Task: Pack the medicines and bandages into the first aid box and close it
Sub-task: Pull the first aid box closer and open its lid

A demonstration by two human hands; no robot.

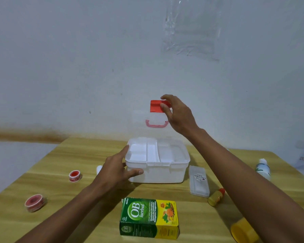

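A white first aid box (pixel 163 173) stands mid-table with its clear lid (pixel 140 118) raised upright. My right hand (pixel 178 114) pinches the red latch (pixel 156 106) at the lid's top edge. My left hand (pixel 120 168) grips the box's left front corner. A divided white tray (pixel 152 152) sits inside. A green and yellow OB herbal carton (pixel 149 218) lies in front. Two red-and-white tape rolls (pixel 74 175) (pixel 34 202) lie to the left. A white bandage roll (pixel 99 169) peeks out behind my left hand.
On the wooden table (pixel 191 216), right of the box, lie a clear flat case (pixel 199 181), a small yellow bottle with a red cap (pixel 216 197), a white bottle (pixel 263 169) and a yellow-capped container (pixel 244 231). A white wall stands close behind.
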